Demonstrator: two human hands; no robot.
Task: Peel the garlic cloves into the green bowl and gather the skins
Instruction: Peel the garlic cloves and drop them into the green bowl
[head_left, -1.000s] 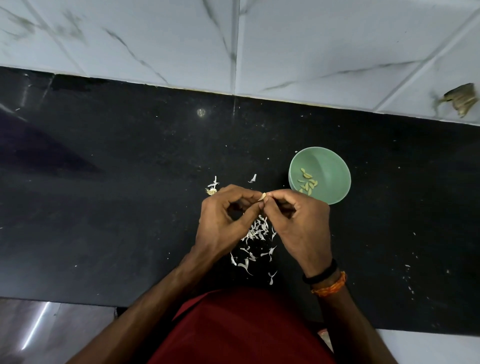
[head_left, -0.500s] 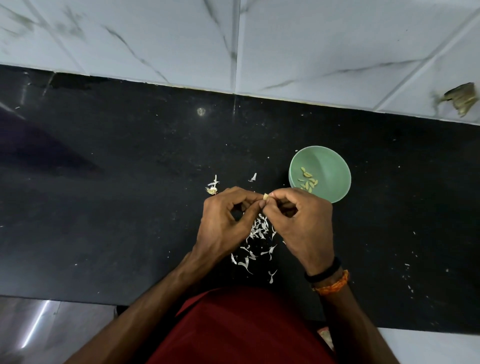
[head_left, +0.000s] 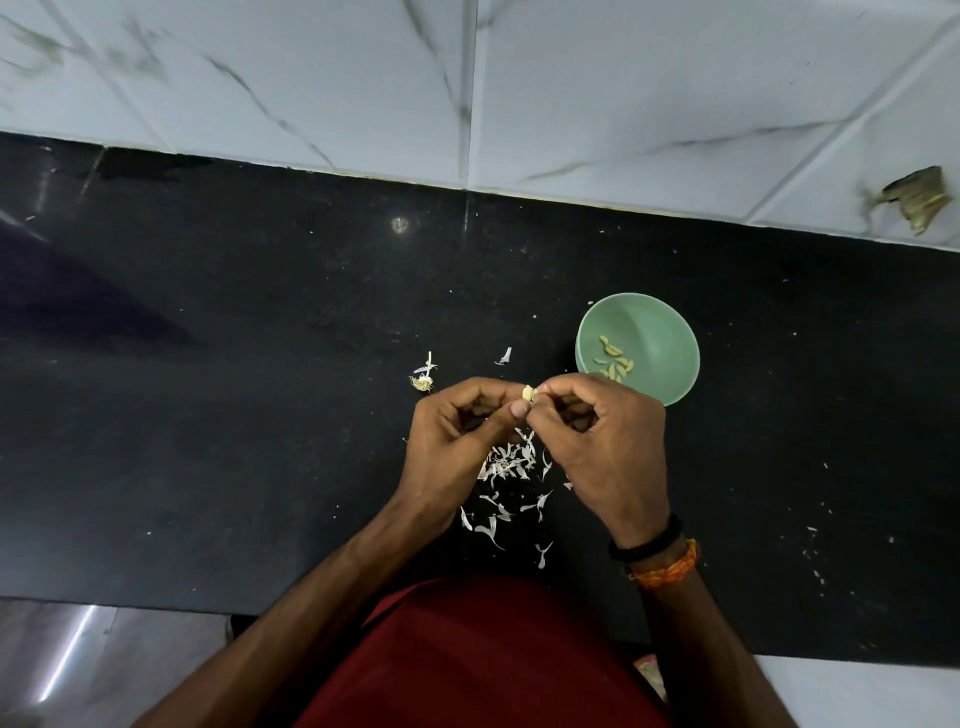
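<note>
Clove: the clove (head_left: 529, 393) is being held just left of the bowl (head_left: 638, 347), above the bench (head_left: 260, 415).
Grip: left hand (head_left: 457, 441) and right hand (head_left: 605, 441) are both pinching it.
Tip: I'd be nicking the skin with a nail and keeping over the skins (head_left: 509, 467).
Room: marbled wall tiles (head_left: 363, 78) are running behind the bowl.

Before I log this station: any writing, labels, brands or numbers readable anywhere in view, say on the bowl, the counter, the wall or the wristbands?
None can be read.
green bowl: plain, no mark shows.
black counter: only specks and skins.
wall tiles: veining only, no text.
wristbands: plain black and orange, no lettering.
scrap at the counter's near edge: too small and blurred to tell.
</note>
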